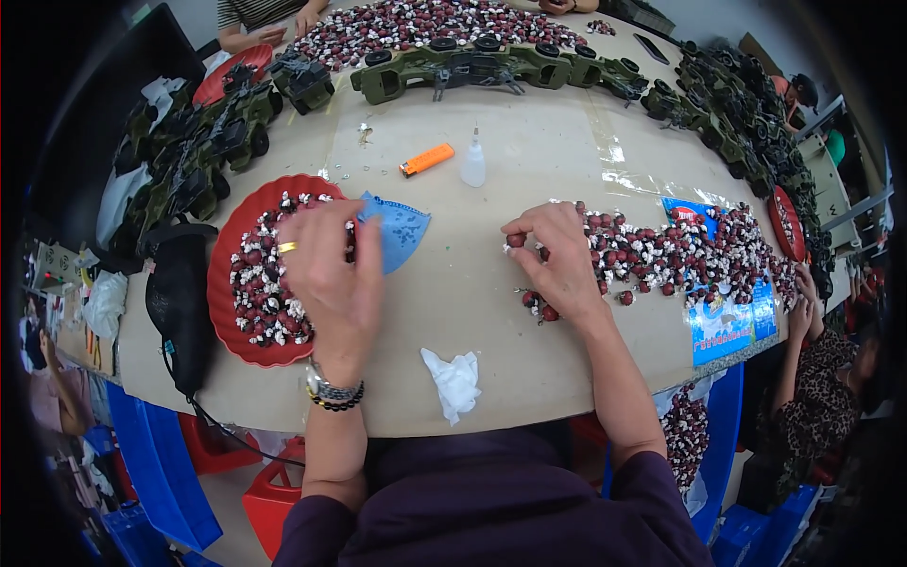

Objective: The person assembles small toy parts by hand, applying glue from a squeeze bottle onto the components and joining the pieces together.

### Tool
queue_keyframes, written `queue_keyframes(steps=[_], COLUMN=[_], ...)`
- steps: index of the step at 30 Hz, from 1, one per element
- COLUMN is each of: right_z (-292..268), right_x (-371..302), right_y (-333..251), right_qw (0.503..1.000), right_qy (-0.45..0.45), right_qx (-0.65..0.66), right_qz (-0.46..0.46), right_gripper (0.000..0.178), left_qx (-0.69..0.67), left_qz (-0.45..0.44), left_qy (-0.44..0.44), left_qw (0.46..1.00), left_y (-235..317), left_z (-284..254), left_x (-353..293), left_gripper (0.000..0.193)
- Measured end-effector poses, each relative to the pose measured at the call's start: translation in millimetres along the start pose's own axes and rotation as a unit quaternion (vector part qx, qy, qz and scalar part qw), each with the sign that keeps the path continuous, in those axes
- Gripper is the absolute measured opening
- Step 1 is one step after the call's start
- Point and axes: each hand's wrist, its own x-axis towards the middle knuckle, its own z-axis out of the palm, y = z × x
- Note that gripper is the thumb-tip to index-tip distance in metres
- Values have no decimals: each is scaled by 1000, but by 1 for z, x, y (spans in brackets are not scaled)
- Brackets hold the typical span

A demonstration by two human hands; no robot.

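My left hand (326, 260), with a ring and bracelets, hovers over the right side of a red scalloped plate (225, 317). Its fingers point down and are smeared by motion, so whatever they hold cannot be made out. Small dark-red and white pieces (274, 326) fill the plate. A blue cloth-like patch (404, 231) lies against the plate's right edge. At the left end of a long heap of the same pieces (652, 250), my right hand (557, 260) pinches a small dark-red ball piece (516, 240) between thumb and forefinger. A few loose pieces (540, 304) lie below that hand.
Beyond my hands are an orange lighter (427, 160) and a white needle-tipped bottle (473, 163). A crumpled tissue (452, 383) lies near the front edge. Green toy vehicles (463, 71) line the back and sides. A black pouch (178, 307) sits left. Other people work around the table.
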Motion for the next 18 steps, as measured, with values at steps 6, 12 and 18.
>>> queue_keyframes(steps=[6, 12, 18], right_z=[6, 14, 13], right_x=[-9, -15, -13], right_y=[-11, -13, -11], right_qw=[949, 887, 859], right_qy=[-6, -26, -50], right_qx=[317, 460, 506], right_qz=[-1, 36, 57], right_gripper=[26, 26, 26], left_qx=[-411, -691, -688], left_qz=[-236, -420, -425], left_qy=[-247, -364, -353], left_qw=[845, 462, 471], left_y=[34, 32, 31], left_z=[25, 33, 36], left_x=[-42, -49, -48], left_gripper=[24, 27, 25])
